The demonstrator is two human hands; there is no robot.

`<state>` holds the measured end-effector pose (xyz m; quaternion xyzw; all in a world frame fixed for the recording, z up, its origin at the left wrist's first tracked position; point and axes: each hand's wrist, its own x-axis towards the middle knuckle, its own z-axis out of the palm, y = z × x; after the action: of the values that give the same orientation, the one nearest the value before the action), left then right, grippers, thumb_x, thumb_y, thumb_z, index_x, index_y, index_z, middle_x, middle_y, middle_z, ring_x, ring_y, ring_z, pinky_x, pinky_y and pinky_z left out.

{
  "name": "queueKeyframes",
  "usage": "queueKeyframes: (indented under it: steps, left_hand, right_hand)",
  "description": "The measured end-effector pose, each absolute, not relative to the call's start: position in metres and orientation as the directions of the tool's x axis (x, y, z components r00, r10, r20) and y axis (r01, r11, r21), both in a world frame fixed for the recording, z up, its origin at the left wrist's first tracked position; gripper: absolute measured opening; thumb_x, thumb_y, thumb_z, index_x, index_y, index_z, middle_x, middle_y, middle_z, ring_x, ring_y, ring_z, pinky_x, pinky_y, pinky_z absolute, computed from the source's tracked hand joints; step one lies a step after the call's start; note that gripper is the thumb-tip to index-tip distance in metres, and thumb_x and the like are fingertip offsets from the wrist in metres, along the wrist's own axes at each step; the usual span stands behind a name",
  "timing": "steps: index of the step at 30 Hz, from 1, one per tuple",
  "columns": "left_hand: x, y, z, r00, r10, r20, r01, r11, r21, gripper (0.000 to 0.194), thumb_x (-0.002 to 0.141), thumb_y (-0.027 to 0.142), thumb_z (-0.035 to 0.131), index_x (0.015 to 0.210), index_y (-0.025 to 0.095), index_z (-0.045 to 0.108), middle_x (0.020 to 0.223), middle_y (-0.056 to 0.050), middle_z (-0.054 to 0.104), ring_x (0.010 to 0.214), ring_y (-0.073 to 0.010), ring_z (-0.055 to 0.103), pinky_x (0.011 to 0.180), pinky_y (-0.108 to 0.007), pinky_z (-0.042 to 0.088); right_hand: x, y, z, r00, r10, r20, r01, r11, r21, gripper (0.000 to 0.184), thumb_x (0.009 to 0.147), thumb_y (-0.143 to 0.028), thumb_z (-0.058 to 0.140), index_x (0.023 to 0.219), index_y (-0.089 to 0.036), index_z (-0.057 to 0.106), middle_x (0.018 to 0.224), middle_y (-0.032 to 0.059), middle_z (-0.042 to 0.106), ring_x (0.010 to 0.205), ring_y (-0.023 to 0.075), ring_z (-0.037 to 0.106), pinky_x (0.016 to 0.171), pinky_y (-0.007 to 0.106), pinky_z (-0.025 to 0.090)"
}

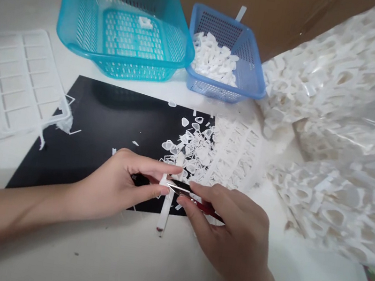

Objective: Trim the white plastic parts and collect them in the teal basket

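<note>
My left hand (120, 182) pinches a small white plastic piece (163, 180) between thumb and forefinger. In my right hand (232, 219) is a red-handled cutting tool (180, 188) with a pointed metal tip, its tip touching or very close to the white piece. Whether it is a knife or nippers I cannot tell. Below the fingers a narrow white strip (163, 217) lies across the front edge of a black mat (113, 114). Loose white plastic bits (196, 149) are heaped on the mat just beyond my hands.
Behind the mat stand a turquoise basket (115, 58) with one white piece inside and a blue basket (223, 94) holding many white pieces. Bulging clear bags (337, 183) of white parts crowd the right side. White compartment trays (23, 72) lie at left.
</note>
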<state>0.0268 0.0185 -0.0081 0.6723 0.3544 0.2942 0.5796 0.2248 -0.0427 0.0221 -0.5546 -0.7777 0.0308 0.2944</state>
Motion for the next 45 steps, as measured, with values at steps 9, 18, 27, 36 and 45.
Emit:
queueKeyframes:
  steps: [9, 18, 27, 36, 45]
  left_hand:
    - [0.028, 0.018, -0.007, 0.594, 0.805, -0.003, 0.091, -0.063, 0.994, 0.036, 0.081, 0.008, 0.069, 0.114, 0.025, 0.072, 0.084, 0.003, 0.080, 0.076, -0.0158, 0.075, 0.068, -0.019, 0.061]
    - [0.028, 0.019, -0.009, 0.602, 0.799, 0.005, 0.085, -0.070, 0.994, 0.034, 0.082, 0.008, 0.069, 0.113, 0.020, 0.072, 0.085, 0.003, 0.080, 0.076, -0.0123, 0.075, 0.069, -0.015, 0.058]
    - [0.028, 0.019, -0.009, 0.607, 0.795, 0.006, 0.080, -0.068, 0.994, 0.035, 0.082, 0.009, 0.069, 0.114, 0.023, 0.071, 0.086, 0.004, 0.080, 0.077, -0.0114, 0.074, 0.067, -0.013, 0.057]
    - [0.026, 0.018, -0.011, 0.594, 0.803, -0.051, 0.083, 0.002, 0.997, 0.030, 0.083, 0.016, 0.069, 0.112, 0.023, 0.072, 0.088, 0.001, 0.080, 0.073, -0.0108, 0.072, 0.064, -0.013, 0.055]
    - [0.027, 0.019, -0.013, 0.568, 0.822, -0.046, 0.062, 0.013, 0.998, 0.037, 0.086, 0.020, 0.066, 0.121, 0.029, 0.066, 0.070, 0.003, 0.069, 0.059, -0.0087, 0.058, 0.056, -0.017, 0.048]
  right_hand:
    - [0.223, -0.042, 0.022, -0.233, 0.875, 0.424, 0.862, 0.388, -0.327, 0.009, 0.085, -0.026, 0.068, 0.081, -0.018, 0.068, 0.055, -0.0058, 0.064, 0.045, 0.0109, 0.052, 0.049, 0.028, 0.034]
    - [0.221, -0.043, 0.022, -0.225, 0.873, 0.432, 0.866, 0.382, -0.321, 0.010, 0.085, -0.026, 0.069, 0.078, -0.019, 0.068, 0.053, -0.0061, 0.062, 0.044, 0.0107, 0.050, 0.051, 0.028, 0.032]
    - [0.219, -0.042, 0.022, -0.227, 0.878, 0.422, 0.852, 0.389, -0.350, 0.009, 0.083, -0.024, 0.070, 0.079, -0.018, 0.067, 0.056, -0.0056, 0.065, 0.046, 0.0101, 0.052, 0.050, 0.028, 0.034]
    - [0.222, -0.043, 0.023, -0.159, 0.861, 0.483, 0.836, 0.377, -0.398, 0.008, 0.082, -0.024, 0.071, 0.079, -0.019, 0.065, 0.059, -0.0044, 0.067, 0.048, 0.0099, 0.057, 0.050, 0.026, 0.039]
    - [0.224, -0.045, 0.032, 0.289, 0.957, 0.024, 0.296, -0.065, -0.953, 0.017, 0.087, -0.037, 0.060, 0.097, -0.024, 0.064, 0.054, -0.0081, 0.038, 0.046, 0.0080, 0.034, 0.045, 0.022, 0.032]
